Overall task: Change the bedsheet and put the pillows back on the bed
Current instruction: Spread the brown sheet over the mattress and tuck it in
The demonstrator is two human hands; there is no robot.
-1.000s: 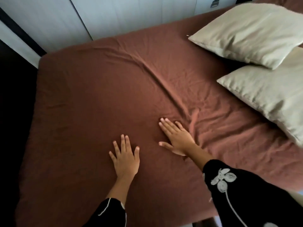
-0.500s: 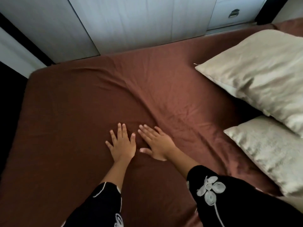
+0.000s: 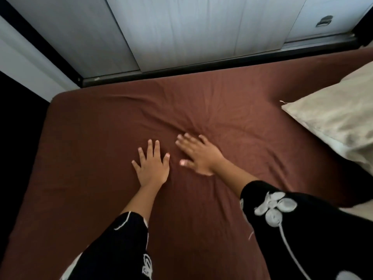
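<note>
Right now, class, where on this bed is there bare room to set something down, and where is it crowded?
Bare bedsheet runs from the bed's left edge to the left grip, and along the far edge by the wardrobe doors. Crowded: the middle, where it and the right grip press flat, and the right side, under the pillow.

Left sleeve (image 3: 121, 243), 7 o'clock: black, white stitching. Right sleeve (image 3: 323, 229), 4 o'clock: black, white embroidered flower (image 3: 272, 207).
</note>
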